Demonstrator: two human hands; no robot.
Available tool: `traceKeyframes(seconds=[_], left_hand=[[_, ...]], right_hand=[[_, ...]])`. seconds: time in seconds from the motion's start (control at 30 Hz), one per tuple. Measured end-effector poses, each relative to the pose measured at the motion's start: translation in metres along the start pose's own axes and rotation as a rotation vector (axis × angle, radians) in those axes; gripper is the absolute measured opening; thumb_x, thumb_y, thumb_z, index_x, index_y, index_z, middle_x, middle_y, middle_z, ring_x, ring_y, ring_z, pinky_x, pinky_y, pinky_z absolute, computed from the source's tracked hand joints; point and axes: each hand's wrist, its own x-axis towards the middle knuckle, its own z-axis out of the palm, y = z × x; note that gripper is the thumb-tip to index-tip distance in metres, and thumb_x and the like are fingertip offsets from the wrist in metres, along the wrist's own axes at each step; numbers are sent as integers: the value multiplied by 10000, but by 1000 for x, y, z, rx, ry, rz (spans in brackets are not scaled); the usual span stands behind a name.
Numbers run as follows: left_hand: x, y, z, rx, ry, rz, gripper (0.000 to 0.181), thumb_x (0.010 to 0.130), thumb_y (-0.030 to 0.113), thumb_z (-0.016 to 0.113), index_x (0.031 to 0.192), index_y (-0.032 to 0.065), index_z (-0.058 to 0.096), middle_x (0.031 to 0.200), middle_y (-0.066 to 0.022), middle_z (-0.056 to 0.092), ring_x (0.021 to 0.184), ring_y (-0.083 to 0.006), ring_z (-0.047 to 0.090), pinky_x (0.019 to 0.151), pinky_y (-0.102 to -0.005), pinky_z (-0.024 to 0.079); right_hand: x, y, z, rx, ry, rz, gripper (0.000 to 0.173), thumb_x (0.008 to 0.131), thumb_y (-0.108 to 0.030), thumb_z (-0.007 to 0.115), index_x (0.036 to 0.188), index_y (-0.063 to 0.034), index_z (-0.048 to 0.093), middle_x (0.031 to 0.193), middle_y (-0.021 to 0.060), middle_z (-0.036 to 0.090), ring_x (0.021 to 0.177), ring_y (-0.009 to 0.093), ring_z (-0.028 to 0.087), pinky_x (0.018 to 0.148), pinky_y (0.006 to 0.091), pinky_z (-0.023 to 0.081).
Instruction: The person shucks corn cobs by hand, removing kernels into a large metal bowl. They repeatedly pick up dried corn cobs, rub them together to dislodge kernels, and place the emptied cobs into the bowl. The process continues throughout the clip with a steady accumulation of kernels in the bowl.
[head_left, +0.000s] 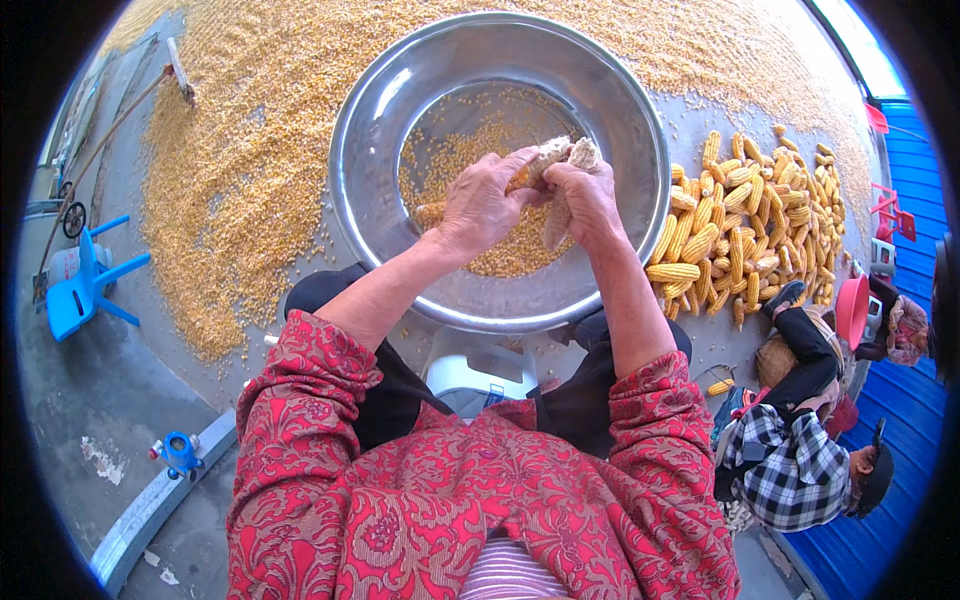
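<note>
A large stainless steel basin (615, 266) lies before me with loose corn kernels (510, 259) on its bottom. Over it, my left hand (491, 191) grips a partly shelled corn ear (551, 150), some yellow kernels showing beside the fingers. Close against it, my right hand (589, 199) is closed on a bare corn cob (556, 221), whose rough end (585, 154) sticks out above the thumb. Under my left hand another corn ear (429, 212) shows in part.
Unshelled ears (739, 217) are heaped right of the basin; spread kernels (225, 187) cover the floor left and beyond. A wooden-handled rake (180, 71) and blue chair (90, 285) stand left. A person in a checked shirt (795, 469) sits at right, another person (904, 330) farther off.
</note>
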Motion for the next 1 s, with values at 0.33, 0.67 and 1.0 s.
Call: traceKeyframes(seconds=[0.33, 0.67, 1.0], left_hand=[[-6, 3, 8, 23, -76, -60, 497, 821, 196, 743, 1292, 96, 620, 990, -203, 672, 937, -337, 653, 858, -418, 504], [14, -3, -5, -517, -192, -315, 567, 842, 180, 760, 1358, 48, 565, 934, -92, 683, 762, -154, 611, 705, -301, 501], [8, -2, -11, -629, -244, -447, 593, 848, 220, 755, 1370, 27, 550, 898, -46, 644, 760, -88, 568, 642, -230, 465]], right_hand=[[6, 11, -8, -217, 22, -14, 68, 731, 1, 610, 734, 30, 672, 646, 78, 647, 578, 155, 630, 511, 309, 496], [2, -1, -10, 20, -81, 88, 221, 777, 12, 574, 977, 83, 638, 826, 137, 652, 660, 207, 665, 561, 319, 571], [5, -9, -14, -37, -89, 89, 265, 842, -8, 600, 1092, 78, 603, 863, 166, 675, 673, 201, 671, 555, 320, 559]])
